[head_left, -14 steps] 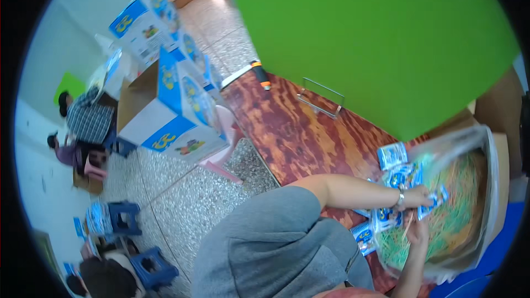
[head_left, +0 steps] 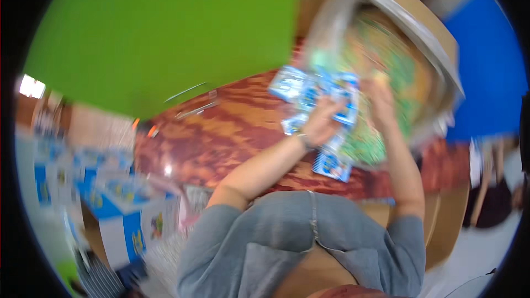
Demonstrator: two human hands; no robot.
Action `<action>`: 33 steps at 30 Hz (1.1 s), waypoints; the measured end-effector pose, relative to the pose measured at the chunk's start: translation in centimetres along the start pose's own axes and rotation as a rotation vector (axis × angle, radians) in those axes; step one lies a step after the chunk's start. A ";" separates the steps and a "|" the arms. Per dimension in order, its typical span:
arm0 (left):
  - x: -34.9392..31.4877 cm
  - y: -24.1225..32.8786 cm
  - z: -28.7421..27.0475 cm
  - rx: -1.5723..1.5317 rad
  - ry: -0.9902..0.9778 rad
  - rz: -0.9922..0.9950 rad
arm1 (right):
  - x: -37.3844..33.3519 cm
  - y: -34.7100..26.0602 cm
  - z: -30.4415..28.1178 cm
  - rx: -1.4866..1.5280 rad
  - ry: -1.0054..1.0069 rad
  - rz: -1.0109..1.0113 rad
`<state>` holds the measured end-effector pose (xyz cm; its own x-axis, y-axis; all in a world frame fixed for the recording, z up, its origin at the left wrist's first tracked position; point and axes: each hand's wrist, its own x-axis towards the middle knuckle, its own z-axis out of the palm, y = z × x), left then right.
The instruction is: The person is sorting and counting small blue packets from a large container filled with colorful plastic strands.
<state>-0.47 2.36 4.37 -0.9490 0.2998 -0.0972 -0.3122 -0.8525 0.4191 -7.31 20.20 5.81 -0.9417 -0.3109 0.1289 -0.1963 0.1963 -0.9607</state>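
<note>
My left hand [head_left: 323,121] is closed on a small blue-and-white packet [head_left: 346,99] at the near left edge of a large lined carton [head_left: 450,58]. Thin green and orange stick-like pieces [head_left: 411,72] fill the carton in a loose heap. My right hand [head_left: 381,99] is over this heap, close to the packet; its fingers are smeared by motion, and whatever they may hold is hidden. Several more blue-and-white packets [head_left: 287,83] lie around my left hand, and another packet [head_left: 332,165] rests by the table's near edge.
A clear plastic liner [head_left: 329,27] hangs over the carton's rim. The red-brown patterned table [head_left: 221,143] carries a thin metal wire frame [head_left: 193,105] beside a green panel [head_left: 165,33]. Blue-and-white cartons [head_left: 124,215] stand at the left. A person in dark clothing [head_left: 491,198] is at the right.
My view has swung to the right, so the table and carton now sit nearer the middle and top. My left hand still holds a packet; my right hand has moved deeper over the sticks.
</note>
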 end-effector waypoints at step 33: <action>-2.7 2.9 -3.2 1.732 -0.034 1.037 | 0.5 -16.3 1.2 -1.253 -0.818 -0.114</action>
<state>1.00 -2.29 3.00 -0.7000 0.0860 0.7089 0.6267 0.5499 0.5521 -4.24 15.78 21.19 -0.5798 -0.7155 -0.3897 -0.7550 0.6516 -0.0731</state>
